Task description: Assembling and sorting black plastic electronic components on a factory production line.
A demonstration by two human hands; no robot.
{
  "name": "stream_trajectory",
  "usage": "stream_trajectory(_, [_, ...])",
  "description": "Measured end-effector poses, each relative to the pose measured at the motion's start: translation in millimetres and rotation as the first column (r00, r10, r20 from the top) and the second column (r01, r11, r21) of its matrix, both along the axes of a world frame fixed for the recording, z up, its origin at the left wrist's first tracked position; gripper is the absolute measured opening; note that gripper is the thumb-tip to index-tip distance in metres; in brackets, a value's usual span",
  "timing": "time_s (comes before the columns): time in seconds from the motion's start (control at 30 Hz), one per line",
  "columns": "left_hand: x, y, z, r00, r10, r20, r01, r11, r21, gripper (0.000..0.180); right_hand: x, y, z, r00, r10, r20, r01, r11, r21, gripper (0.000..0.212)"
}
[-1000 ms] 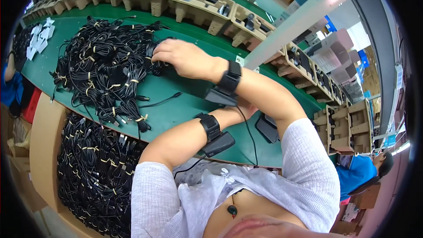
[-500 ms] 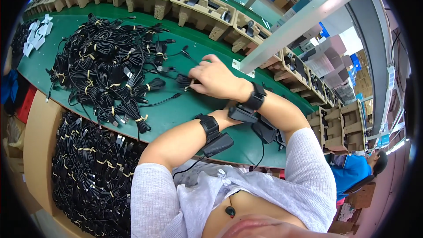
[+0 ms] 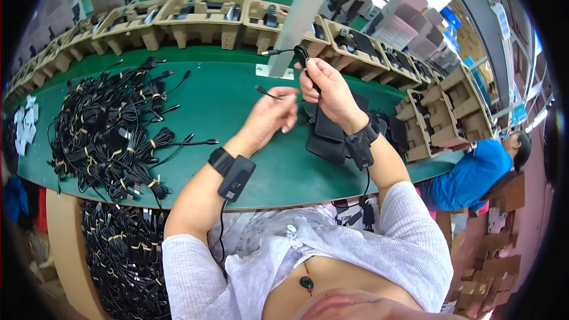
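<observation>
Above the green table, my right hand (image 3: 329,90) grips a coiled black cable (image 3: 301,55), and one plug end sticks out to the left. Close beside it is my left hand (image 3: 271,117), its fingers bent around a thin loose end (image 3: 268,92) of black cable with a small connector. Whether that end belongs to the same coil cannot be made out. Left of my hands lies a big heap of black cables (image 3: 109,121), many tied with tan bands. Flat black devices (image 3: 332,136) are stacked under my right wrist.
Pulp trays (image 3: 201,15) with black parts line the far edge of the table (image 3: 201,92). A metal post (image 3: 302,15) rises beyond my hands. More trays (image 3: 441,121) stand at right, near a person in blue (image 3: 474,172). A carton (image 3: 65,243) of cables sits below left.
My right hand has lifted a coiled cable up and right, away from the heap. My left hand has come out from beneath the right forearm to a loose cable end. The view has shifted.
</observation>
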State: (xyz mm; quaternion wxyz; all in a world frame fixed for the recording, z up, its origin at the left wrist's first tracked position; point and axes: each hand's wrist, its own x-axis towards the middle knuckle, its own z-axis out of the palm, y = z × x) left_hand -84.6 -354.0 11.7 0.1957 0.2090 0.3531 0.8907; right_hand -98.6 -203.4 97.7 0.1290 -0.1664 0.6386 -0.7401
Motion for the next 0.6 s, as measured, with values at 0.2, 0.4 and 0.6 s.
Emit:
stream_trajectory(0.2, [-4.3, -3.8, -9.3, 1.000, 0.008, -0.022, -0.009, 0.999, -0.049, 0.017, 13.9, 16.1, -22.2, 0.784, 0.108, -0.611, 0.252, 0.844, 0.473, 0.022])
stream_trajectory(0.4, [3.7, 10.0, -8.1, 1.000, 0.008, -0.023, -0.011, 0.990, -0.138, 0.023, 32.7, 25.2, -24.4, 0.633, 0.324, -0.703, 0.459, 0.574, 0.678, 0.034])
stream_trajectory(0.6, [-8.8, 1.4, -20.8, 0.991, 0.107, -0.084, -0.127, 0.947, -0.295, 0.025, -5.5, 54.3, 27.0, 0.503, -0.113, -0.857, 0.763, 0.523, 0.379, 0.030])
